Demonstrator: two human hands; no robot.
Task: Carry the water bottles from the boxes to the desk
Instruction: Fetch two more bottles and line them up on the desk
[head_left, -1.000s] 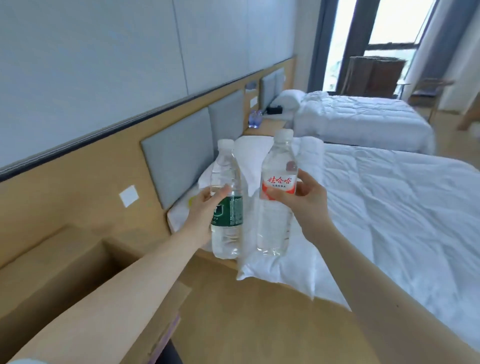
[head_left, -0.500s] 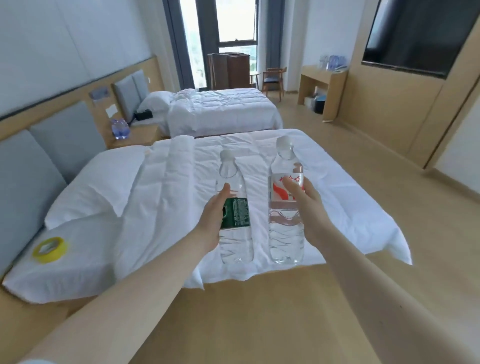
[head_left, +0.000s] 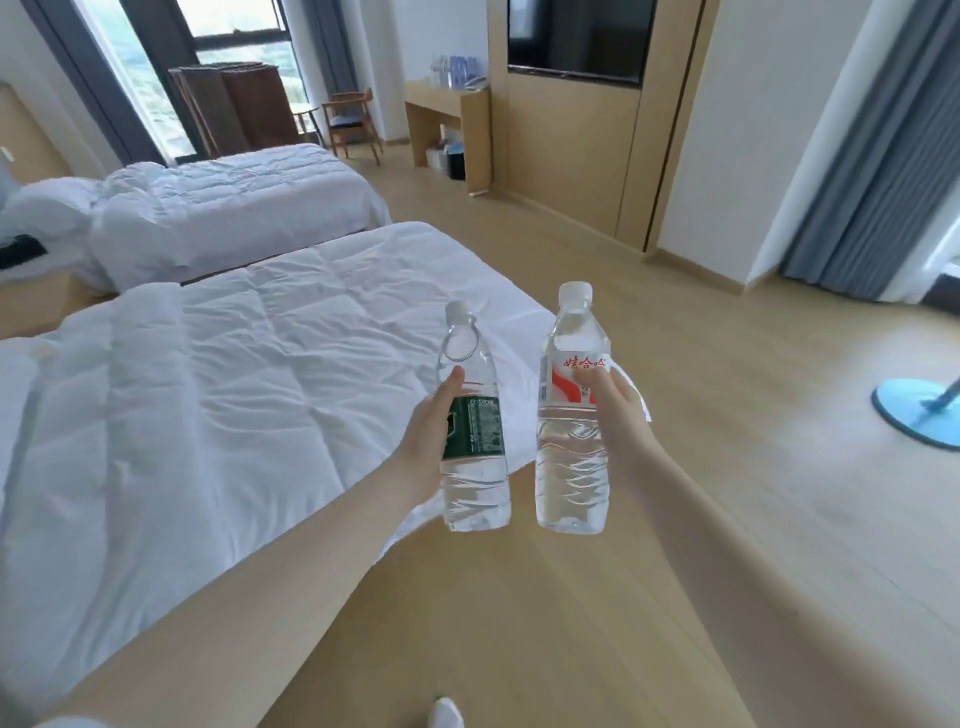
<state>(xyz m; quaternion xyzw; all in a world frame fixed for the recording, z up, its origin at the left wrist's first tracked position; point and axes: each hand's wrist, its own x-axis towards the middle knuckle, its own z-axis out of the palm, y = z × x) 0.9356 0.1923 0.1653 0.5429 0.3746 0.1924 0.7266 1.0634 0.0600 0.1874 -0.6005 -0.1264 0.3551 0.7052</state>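
Observation:
I hold two clear water bottles upright in front of me. My left hand (head_left: 428, 444) grips the green-labelled bottle (head_left: 475, 473) around its middle. My right hand (head_left: 621, 415) grips the taller red-labelled bottle (head_left: 571, 467) at its label. Both have white caps and stand side by side without touching. Far across the room stands the wooden desk (head_left: 449, 111) against the wall, with several bottles (head_left: 457, 70) on its top.
Two beds with white duvets: the near bed (head_left: 234, 395) on my left, the far bed (head_left: 234, 202) beyond it. A wooden chair (head_left: 353, 122) stands by the window. A blue mop head (head_left: 917, 418) lies on the wooden floor at right. A wall television (head_left: 574, 36) hangs above.
My view has swung right, from the headboard wall and cardboard box to the open room and the desk. Both hands still hold their bottles in the same grip.

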